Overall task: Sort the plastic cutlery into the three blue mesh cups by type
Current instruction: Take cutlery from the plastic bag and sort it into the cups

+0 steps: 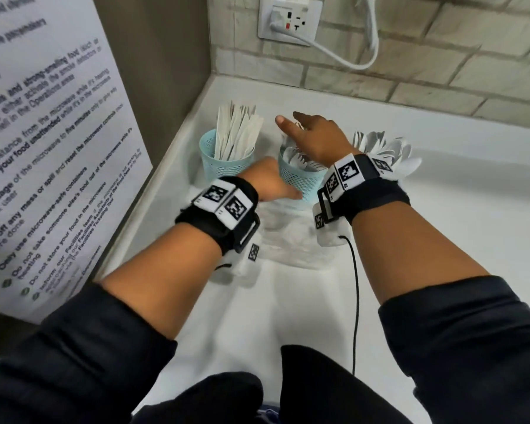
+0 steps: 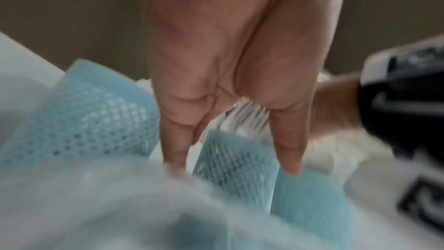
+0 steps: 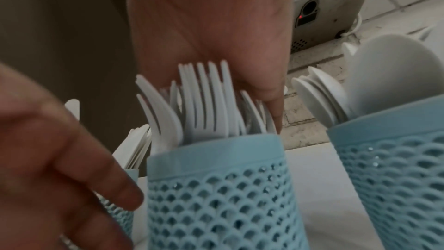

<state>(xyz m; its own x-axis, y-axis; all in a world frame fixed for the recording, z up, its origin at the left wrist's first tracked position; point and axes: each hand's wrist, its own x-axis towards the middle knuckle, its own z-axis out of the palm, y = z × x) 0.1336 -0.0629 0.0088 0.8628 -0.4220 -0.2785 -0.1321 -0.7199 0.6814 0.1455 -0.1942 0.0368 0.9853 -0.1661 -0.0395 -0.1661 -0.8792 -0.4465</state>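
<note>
Three blue mesh cups stand in a row on the white counter. The left cup (image 1: 227, 166) holds white knives (image 1: 236, 130), and the middle cup (image 1: 300, 182) holds white forks (image 3: 204, 98). My wrist band hides most of the right cup (image 3: 396, 168), which holds spoons (image 1: 383, 148). My right hand (image 1: 312, 136) hovers over the fork cup with its fingers stretched out, one fingertip (image 3: 273, 105) against the fork heads. My left hand (image 1: 283, 191) is low beside the fork cup's base, its straight fingers (image 2: 173, 149) pointing down onto a clear plastic bag (image 1: 291, 240).
A brown side panel with a printed notice (image 1: 43, 148) closes off the left. A brick wall with a socket (image 1: 288, 19) and a white cable (image 1: 343, 56) runs behind the cups. A black wire (image 1: 355, 301) hangs from my right wrist over the counter (image 1: 456, 224).
</note>
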